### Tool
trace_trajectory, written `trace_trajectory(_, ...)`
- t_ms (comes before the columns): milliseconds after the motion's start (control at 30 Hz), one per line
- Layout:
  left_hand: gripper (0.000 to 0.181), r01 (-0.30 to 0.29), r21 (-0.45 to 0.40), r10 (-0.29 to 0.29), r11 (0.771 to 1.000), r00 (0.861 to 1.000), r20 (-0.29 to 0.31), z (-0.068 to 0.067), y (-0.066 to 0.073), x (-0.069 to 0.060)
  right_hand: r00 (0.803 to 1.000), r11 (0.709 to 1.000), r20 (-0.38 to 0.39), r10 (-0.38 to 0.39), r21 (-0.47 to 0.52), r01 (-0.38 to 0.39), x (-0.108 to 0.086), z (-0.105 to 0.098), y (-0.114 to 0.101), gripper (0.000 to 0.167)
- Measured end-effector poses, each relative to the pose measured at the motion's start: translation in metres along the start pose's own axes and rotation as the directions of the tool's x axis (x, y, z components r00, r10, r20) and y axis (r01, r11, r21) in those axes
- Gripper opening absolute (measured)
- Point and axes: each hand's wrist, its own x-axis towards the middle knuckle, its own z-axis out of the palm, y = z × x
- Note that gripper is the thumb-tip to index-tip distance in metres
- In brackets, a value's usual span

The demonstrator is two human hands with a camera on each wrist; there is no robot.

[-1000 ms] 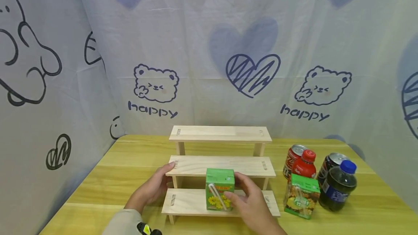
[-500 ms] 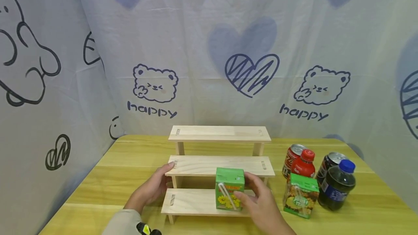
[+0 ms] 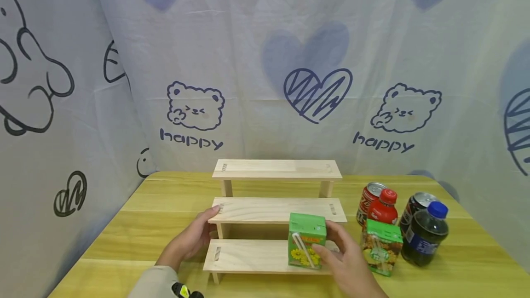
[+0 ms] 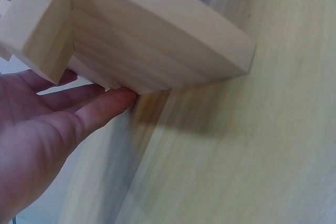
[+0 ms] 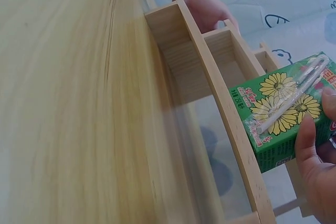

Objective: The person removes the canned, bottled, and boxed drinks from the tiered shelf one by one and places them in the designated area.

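Note:
A green drink carton (image 3: 307,241) with yellow flowers and a wrapped straw on its front stands upright at the right part of the bottom step of a three-step wooden shelf (image 3: 248,255). My right hand (image 3: 352,261) grips the carton from the right, thumb on its front and fingers around the far side. In the right wrist view the carton (image 5: 286,106) is at the step's front edge. My left hand (image 3: 192,238) holds the left end of the middle step, thumb on top. In the left wrist view its fingers (image 4: 105,108) touch a wooden upright.
Right of the shelf stand a second green carton (image 3: 381,247), a red-capped bottle (image 3: 383,207), a red can (image 3: 370,201), a dark can (image 3: 415,208) and a blue-capped dark drink bottle (image 3: 426,236). A printed curtain (image 3: 256,141) hangs behind the table (image 3: 136,233).
My right hand has moved the drink carton to the right along the bottom step, from the middle to near its right end. My left hand has stayed on the shelf.

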Motion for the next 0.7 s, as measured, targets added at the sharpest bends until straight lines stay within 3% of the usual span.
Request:
trace_trajectory(100, 0.069, 0.0, 0.005, 0.0, 1.0, 1.0, 0.005, 0.0, 0.0, 0.0, 1.0, 1.0, -0.006, 0.022, -0.005, -0.022, -0.002, -0.006, 0.001, 0.05)
trace_trajectory(300, 0.073, -0.022, 0.015, 0.022, 1.0, 1.0, 0.02, -0.002, -0.002, 0.001, 0.997, 0.992, -0.041, 0.062, -0.108, -0.066, -0.007, -0.021, 0.002, 0.06)
trace_trajectory(500, 0.073, -0.029, 0.048, 0.026, 0.998, 0.998, 0.057, -0.005, -0.006, 0.005, 0.991, 0.986, -0.087, 0.097, -0.128, -0.107, -0.011, -0.035, 0.004, 0.063)
trace_trajectory(700, 0.072, -0.035, 0.006, 0.034, 0.999, 0.999, 0.028, -0.003, -0.004, 0.001, 0.986, 0.984, -0.143, 0.087, -0.144, -0.107, -0.016, -0.045, 0.008, 0.063)
